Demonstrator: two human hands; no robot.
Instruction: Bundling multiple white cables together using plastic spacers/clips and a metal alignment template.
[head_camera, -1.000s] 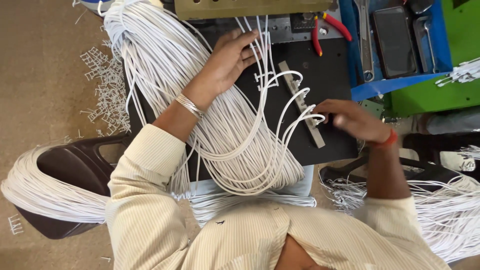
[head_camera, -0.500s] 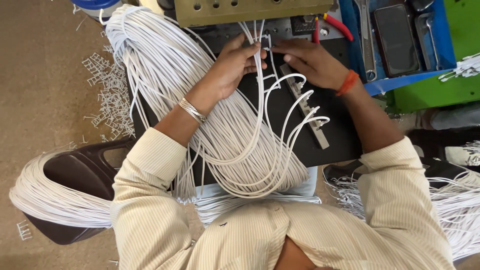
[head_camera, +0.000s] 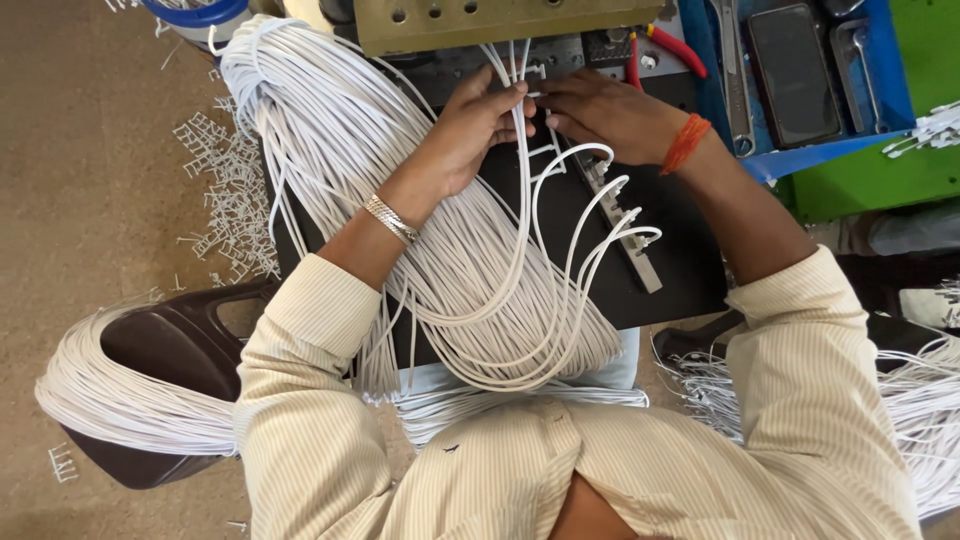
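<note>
The right hand (head_camera: 610, 115) has come up beside the left hand (head_camera: 470, 130); both now pinch the white cords (head_camera: 525, 110) at the metal block (head_camera: 500, 20); feeding seems to begin.

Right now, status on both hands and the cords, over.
Left hand and right hand both pinching white cords at the brass-coloured fixture. Big cord bundle under the left forearm. Nothing blocking.
</note>
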